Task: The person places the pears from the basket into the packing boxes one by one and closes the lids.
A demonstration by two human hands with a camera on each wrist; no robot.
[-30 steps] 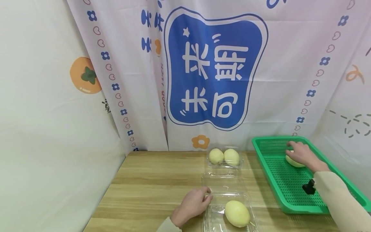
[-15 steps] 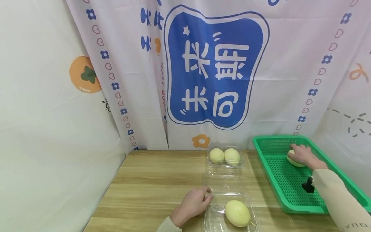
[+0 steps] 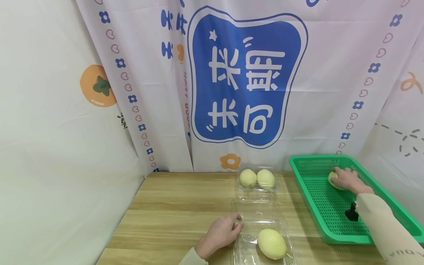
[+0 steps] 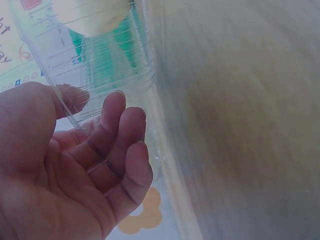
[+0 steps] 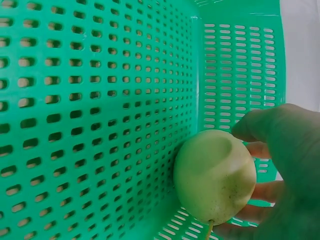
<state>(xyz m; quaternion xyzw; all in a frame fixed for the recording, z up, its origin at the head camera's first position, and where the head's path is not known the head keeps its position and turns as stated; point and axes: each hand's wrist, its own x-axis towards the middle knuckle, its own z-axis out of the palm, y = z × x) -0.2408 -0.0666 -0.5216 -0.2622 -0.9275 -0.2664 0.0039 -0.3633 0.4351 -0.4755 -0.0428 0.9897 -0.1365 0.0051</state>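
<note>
Right hand [image 3: 347, 179] curls around a pear [image 5: 215, 175] in the green basket [image 3: 334, 235]; left hand [image 3: 220, 232] pinches the open clamshell [image 3: 246, 254] steady, left of the basket.

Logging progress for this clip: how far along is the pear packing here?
Done: the far clear box holds two pears. In hand: the left hand grips the rim of the near open box, which holds one pear; the right hand grips the pear in the green basket. Left, apparently: moving that pear over and closing the lid.
</note>
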